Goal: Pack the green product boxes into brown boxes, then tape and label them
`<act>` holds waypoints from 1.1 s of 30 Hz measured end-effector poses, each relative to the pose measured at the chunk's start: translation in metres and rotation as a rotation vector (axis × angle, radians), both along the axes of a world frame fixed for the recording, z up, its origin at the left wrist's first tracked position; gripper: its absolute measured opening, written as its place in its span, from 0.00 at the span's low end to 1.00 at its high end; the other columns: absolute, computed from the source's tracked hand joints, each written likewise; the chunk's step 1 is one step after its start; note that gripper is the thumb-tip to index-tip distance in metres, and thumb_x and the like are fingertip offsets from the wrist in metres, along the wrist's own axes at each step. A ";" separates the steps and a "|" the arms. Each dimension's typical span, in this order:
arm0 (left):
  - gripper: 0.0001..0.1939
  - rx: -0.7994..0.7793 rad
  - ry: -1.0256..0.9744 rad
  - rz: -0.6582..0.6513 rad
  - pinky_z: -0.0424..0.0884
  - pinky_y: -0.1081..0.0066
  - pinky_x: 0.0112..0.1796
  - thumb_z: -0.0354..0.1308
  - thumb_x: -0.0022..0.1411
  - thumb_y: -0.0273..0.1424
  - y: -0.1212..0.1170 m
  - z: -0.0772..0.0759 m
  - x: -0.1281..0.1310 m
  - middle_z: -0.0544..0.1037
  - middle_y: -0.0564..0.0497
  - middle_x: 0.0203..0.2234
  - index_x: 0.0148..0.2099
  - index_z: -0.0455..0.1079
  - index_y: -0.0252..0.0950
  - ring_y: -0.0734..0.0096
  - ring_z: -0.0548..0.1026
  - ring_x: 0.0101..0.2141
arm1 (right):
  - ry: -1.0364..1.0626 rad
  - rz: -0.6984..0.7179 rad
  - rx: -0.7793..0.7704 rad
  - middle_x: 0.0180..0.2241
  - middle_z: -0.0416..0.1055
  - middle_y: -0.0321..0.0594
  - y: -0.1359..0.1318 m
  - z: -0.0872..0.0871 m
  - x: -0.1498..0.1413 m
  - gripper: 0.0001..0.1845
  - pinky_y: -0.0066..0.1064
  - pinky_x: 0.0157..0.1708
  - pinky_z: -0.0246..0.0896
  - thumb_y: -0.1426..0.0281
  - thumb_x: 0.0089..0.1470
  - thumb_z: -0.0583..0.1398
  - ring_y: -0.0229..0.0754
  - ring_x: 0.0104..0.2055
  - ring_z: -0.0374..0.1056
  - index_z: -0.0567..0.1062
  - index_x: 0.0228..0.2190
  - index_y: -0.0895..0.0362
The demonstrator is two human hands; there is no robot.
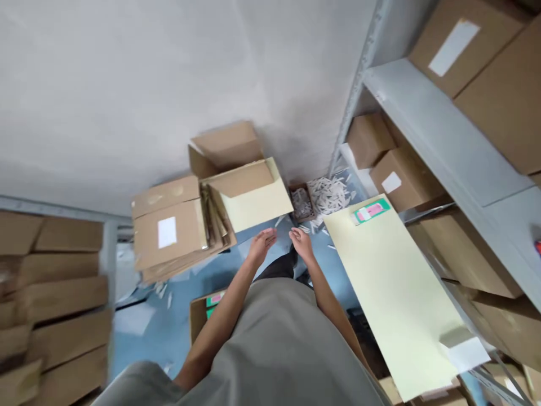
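Note:
My left hand point(264, 243) is in front of my body over the floor, palm turned inward. Its fingers are loosely bent, with nothing visible in them. Facing it across a small gap is my right hand point(301, 242), also loosely bent and holding nothing that I can see. Just beyond the hands lies a pale yellow board point(260, 200), with an open cardboard box point(230, 149) behind it. To the right, a long pale yellow tabletop point(393, 282) carries a green and pink package point(371, 211) near its far end.
Folded cardboard point(217, 217) and a labelled carton point(169, 239) stand at left. A small box of scraps point(302, 203) sits beside a pile of white strips point(332, 194). An open box point(198, 321) with green packages is by my left forearm. Metal shelving point(443, 129) with cartons lines the right.

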State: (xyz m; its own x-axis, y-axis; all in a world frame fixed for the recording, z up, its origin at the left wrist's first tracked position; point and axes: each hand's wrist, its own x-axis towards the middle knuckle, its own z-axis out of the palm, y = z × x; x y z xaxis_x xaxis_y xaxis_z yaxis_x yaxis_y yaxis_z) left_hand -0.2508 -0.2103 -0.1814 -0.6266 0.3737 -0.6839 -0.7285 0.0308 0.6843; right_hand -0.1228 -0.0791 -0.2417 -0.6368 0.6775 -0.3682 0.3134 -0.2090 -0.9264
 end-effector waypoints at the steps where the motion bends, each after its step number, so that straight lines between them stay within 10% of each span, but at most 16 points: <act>1: 0.06 -0.013 0.010 0.079 0.76 0.56 0.64 0.70 0.67 0.24 -0.025 0.003 -0.006 0.88 0.39 0.51 0.45 0.79 0.35 0.60 0.87 0.49 | 0.013 0.046 -0.015 0.52 0.87 0.55 -0.014 0.001 -0.006 0.21 0.46 0.58 0.80 0.52 0.64 0.67 0.56 0.52 0.86 0.83 0.49 0.54; 10: 0.07 -0.144 -0.055 0.615 0.79 0.70 0.52 0.61 0.70 0.20 -0.190 -0.009 -0.083 0.83 0.43 0.47 0.42 0.72 0.37 0.68 0.84 0.46 | -0.015 0.223 0.055 0.49 0.87 0.50 -0.092 0.006 -0.055 0.14 0.45 0.59 0.79 0.58 0.63 0.68 0.53 0.53 0.85 0.84 0.44 0.53; 18: 0.10 -0.116 -0.091 0.683 0.78 0.66 0.60 0.57 0.71 0.18 -0.303 -0.029 -0.167 0.83 0.42 0.45 0.39 0.70 0.37 0.64 0.84 0.55 | -0.110 0.359 0.084 0.44 0.87 0.45 -0.211 -0.005 -0.191 0.09 0.37 0.54 0.79 0.63 0.65 0.66 0.48 0.48 0.85 0.84 0.42 0.54; 26: 0.09 0.016 -0.248 0.467 0.83 0.61 0.56 0.58 0.73 0.19 -0.352 -0.026 -0.196 0.86 0.39 0.42 0.43 0.77 0.35 0.63 0.87 0.44 | -0.225 0.298 0.102 0.20 0.75 0.37 -0.292 -0.005 -0.255 0.25 0.29 0.29 0.73 0.51 0.62 0.67 0.45 0.28 0.80 0.69 0.21 0.50; 33: 0.07 0.182 -0.280 0.509 0.84 0.68 0.53 0.63 0.75 0.25 -0.365 -0.016 -0.214 0.88 0.46 0.40 0.51 0.79 0.38 0.68 0.88 0.42 | -0.112 0.219 0.192 0.24 0.76 0.35 -0.310 0.047 -0.274 0.22 0.31 0.32 0.74 0.48 0.61 0.63 0.48 0.33 0.82 0.66 0.25 0.49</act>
